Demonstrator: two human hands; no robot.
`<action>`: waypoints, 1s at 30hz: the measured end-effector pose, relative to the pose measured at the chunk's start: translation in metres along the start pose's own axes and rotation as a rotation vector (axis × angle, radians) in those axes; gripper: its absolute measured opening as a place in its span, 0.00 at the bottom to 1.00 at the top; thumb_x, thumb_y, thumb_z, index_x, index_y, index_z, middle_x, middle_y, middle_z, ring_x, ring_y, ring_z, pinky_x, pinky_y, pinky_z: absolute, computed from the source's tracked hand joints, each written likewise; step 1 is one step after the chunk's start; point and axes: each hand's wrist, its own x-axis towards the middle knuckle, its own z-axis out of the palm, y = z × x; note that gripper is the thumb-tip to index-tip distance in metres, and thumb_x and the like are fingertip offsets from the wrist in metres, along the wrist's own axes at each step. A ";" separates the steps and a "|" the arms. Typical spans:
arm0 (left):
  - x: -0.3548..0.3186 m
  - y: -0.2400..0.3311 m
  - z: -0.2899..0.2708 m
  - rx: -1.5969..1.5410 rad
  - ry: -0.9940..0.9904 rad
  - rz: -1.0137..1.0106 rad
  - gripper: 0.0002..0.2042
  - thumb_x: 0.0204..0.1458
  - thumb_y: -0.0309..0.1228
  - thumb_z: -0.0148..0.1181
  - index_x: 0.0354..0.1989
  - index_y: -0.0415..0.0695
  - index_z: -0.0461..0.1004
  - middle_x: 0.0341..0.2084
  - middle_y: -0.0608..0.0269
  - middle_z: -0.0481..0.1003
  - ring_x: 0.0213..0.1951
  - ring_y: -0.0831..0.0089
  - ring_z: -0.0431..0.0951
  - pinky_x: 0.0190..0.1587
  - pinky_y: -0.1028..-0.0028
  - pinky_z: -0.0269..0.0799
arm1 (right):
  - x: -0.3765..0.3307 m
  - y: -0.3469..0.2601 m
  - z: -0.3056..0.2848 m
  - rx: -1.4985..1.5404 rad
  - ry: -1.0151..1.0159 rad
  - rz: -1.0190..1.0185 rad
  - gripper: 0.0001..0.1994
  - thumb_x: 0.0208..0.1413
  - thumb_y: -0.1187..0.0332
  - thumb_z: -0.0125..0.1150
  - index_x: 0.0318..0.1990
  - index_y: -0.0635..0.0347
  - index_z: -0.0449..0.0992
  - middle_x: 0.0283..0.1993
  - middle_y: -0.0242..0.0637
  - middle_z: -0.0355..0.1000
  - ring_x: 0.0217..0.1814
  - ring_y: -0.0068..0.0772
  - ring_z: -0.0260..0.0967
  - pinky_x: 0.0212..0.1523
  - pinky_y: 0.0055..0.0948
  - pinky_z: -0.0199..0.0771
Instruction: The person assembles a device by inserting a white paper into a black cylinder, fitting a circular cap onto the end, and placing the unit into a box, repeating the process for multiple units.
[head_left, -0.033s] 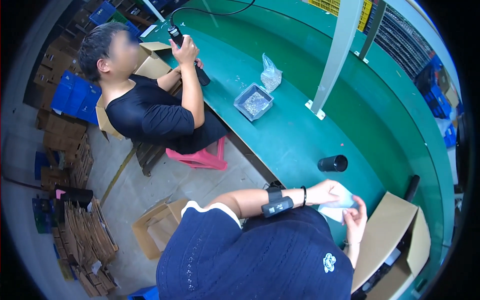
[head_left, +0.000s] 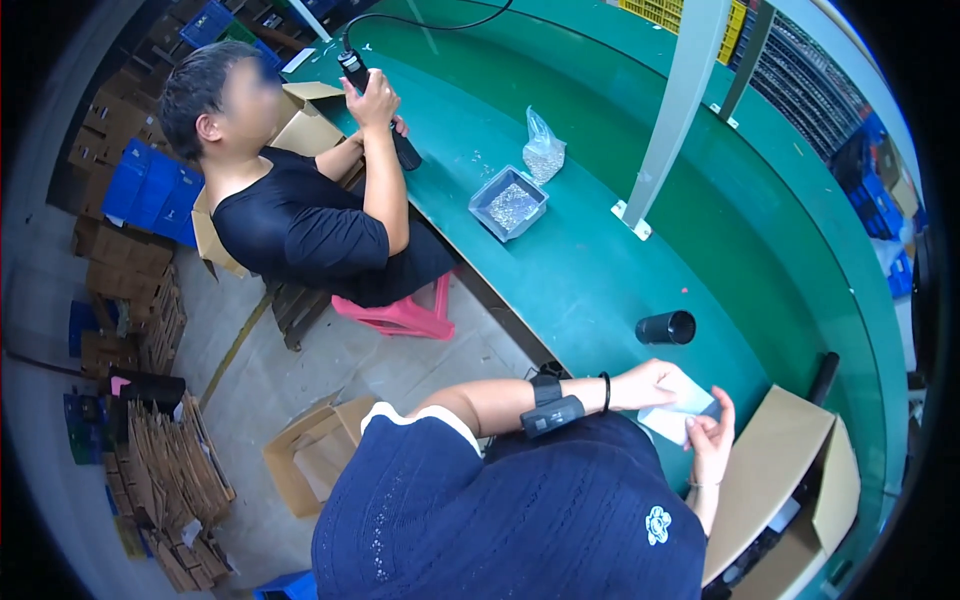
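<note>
My left hand (head_left: 645, 384), a dark band on its wrist, pinches one edge of a small white sheet (head_left: 686, 396). On the sheet's other side, the fingers of my right hand (head_left: 710, 445) are closed on its lower right edge. The sheet looks folded or in two layers; what it is made of I cannot tell. Just beyond my left hand, a short black cylinder (head_left: 665, 328) lies on its side on the green table (head_left: 590, 290).
An open cardboard box (head_left: 775, 470) with dark items stands by my right arm. Farther along the table are a grey bin (head_left: 508, 204) of small pieces and a clear bag (head_left: 543, 152). A post (head_left: 672, 120) rises from the table. A co-worker (head_left: 300, 210) at left holds a black tool (head_left: 352, 68).
The sheet is tilted slightly differently and shows more white. My right fingers have shifted a little; the rest looks the same.
</note>
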 end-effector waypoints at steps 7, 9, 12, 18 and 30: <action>-0.020 0.015 -0.008 0.430 -0.122 0.253 0.15 0.41 0.19 0.56 0.40 0.40 0.76 0.31 0.55 0.78 0.36 0.70 0.79 0.39 0.71 0.73 | 0.026 0.005 -0.016 0.035 -0.125 0.244 0.19 0.46 0.82 0.59 0.49 0.66 0.71 0.22 0.31 0.72 0.16 0.15 0.63 0.14 0.14 0.59; -0.017 0.019 -0.009 0.440 -0.145 0.236 0.15 0.40 0.19 0.55 0.40 0.41 0.76 0.31 0.51 0.78 0.36 0.65 0.80 0.40 0.69 0.74 | 0.031 0.008 -0.024 -0.102 -0.172 0.289 0.15 0.45 0.81 0.60 0.44 0.65 0.74 0.22 0.31 0.73 0.15 0.14 0.63 0.13 0.14 0.59; -0.017 0.015 -0.015 0.292 -0.086 0.266 0.12 0.44 0.20 0.57 0.39 0.39 0.76 0.31 0.57 0.79 0.37 0.73 0.79 0.39 0.72 0.74 | 0.039 -0.005 -0.011 -0.103 -0.189 0.202 0.12 0.44 0.79 0.60 0.40 0.64 0.76 0.20 0.28 0.70 0.14 0.14 0.61 0.13 0.15 0.59; -0.015 0.024 -0.024 0.480 -0.129 0.216 0.16 0.42 0.18 0.54 0.42 0.40 0.76 0.36 0.55 0.78 0.38 0.66 0.80 0.40 0.72 0.74 | 0.052 -0.009 -0.009 -0.133 -0.221 0.280 0.07 0.45 0.77 0.63 0.35 0.62 0.77 0.20 0.26 0.70 0.14 0.12 0.59 0.14 0.14 0.55; -0.022 0.019 -0.025 0.776 -0.101 0.521 0.18 0.41 0.15 0.51 0.42 0.40 0.76 0.39 0.52 0.77 0.41 0.56 0.79 0.44 0.65 0.76 | 0.045 0.002 -0.015 0.144 -0.181 0.357 0.08 0.48 0.79 0.61 0.37 0.64 0.80 0.23 0.30 0.74 0.14 0.12 0.62 0.14 0.13 0.60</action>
